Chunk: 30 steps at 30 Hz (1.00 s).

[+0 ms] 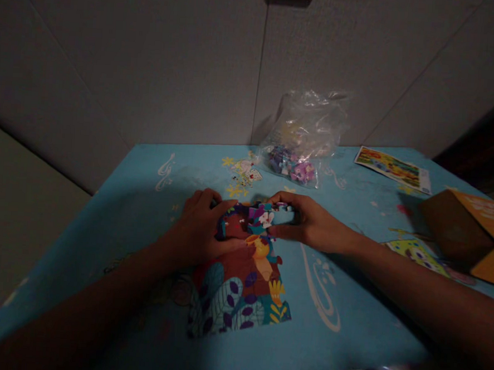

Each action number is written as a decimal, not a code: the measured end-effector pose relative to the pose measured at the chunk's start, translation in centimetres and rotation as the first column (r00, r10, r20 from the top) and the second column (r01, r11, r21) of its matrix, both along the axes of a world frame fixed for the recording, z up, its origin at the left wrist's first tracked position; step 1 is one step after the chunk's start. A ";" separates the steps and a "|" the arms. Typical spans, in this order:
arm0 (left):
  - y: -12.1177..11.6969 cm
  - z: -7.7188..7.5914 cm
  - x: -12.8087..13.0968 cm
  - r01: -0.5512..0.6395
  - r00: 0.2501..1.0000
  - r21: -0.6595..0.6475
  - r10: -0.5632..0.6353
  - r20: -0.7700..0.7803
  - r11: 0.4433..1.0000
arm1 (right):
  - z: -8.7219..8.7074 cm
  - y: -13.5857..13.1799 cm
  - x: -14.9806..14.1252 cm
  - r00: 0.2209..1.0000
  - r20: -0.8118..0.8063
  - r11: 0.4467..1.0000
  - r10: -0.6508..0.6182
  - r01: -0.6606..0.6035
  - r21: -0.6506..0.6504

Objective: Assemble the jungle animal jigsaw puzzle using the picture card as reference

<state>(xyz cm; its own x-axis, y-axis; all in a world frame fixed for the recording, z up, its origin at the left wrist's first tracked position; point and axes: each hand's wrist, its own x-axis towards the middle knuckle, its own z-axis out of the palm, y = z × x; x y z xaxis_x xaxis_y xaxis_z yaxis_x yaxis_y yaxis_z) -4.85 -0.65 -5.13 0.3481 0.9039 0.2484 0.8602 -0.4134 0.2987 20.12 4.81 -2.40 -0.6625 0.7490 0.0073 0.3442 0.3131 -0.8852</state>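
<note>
A partly joined jigsaw puzzle [240, 296] with leaves, a yellow pot and a white mouse-like figure lies on the blue table. My left hand [200, 227] grips its upper left part, thumb across the picture and index finger along the top edge. At the upper right, my right hand [305, 219] has thumb and fingers closed around a puzzle piece [265, 217] at the puzzle's edge. My fingers partly cover that piece, and I cannot tell whether it is fully joined.
Behind the hands, a clear plastic bag [302, 138] holds several purple and pink puzzle pieces. A printed picture card [394, 169] lies at the back right. An open orange box [474, 232] stands at the right. The patterned blue table [146, 195] meets a grey wall [174, 63].
</note>
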 end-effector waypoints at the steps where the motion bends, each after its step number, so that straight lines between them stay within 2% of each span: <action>1: -0.1 0.1 0.3 0.024 0.999 0.006 -0.024 0.037 1.000 | -0.2 0.1 -0.1 0.999 -0.033 1.000 -0.025 0.026 0.009; 4: -0.3 0.6 0.9 0.112 0.979 0.036 -0.117 0.164 0.993 | -1.1 -0.1 -0.8 0.989 -0.141 0.994 -0.044 0.058 0.095; 7: -0.3 0.8 1.3 0.160 0.953 0.065 -0.171 0.249 0.985 | -2.1 -0.5 -1.9 0.980 -0.183 0.965 0.083 -0.033 0.262; 11: -0.2 0.4 1.3 0.118 0.942 0.014 -0.116 0.315 0.993 | -3.0 -0.4 -2.5 0.978 -0.095 0.891 0.184 -0.125 0.436; 17: 0.2 0.0 1.2 0.092 0.925 -0.077 -0.057 0.377 0.993 | -3.1 -0.1 -2.2 0.974 -0.045 0.854 0.220 -0.171 0.492; 19: 0.2 0.3 1.1 0.045 0.909 -0.070 -0.012 0.417 0.997 | -2.9 -0.1 -2.2 0.984 -0.037 0.850 0.175 -0.132 0.511; 22: 0.3 0.7 0.6 -0.037 0.852 -0.052 0.059 0.519 0.998 | -2.4 0.0 -2.2 1.000 -0.026 0.843 0.015 0.001 0.537; 24: 0.4 0.8 0.3 -0.048 0.829 -0.055 0.070 0.555 0.997 | -2.1 0.1 -2.3 0.998 0.020 0.848 -0.058 0.039 0.529; 27: 0.6 0.5 0.1 -0.032 0.848 -0.084 0.071 0.525 0.996 | -1.9 0.2 -2.4 0.990 0.103 0.877 -0.098 0.037 0.480; 30: 0.8 0.3 0.1 -0.048 0.852 -0.090 0.088 0.517 0.995 | -2.0 0.3 -2.5 0.987 0.104 0.889 -0.127 0.066 0.453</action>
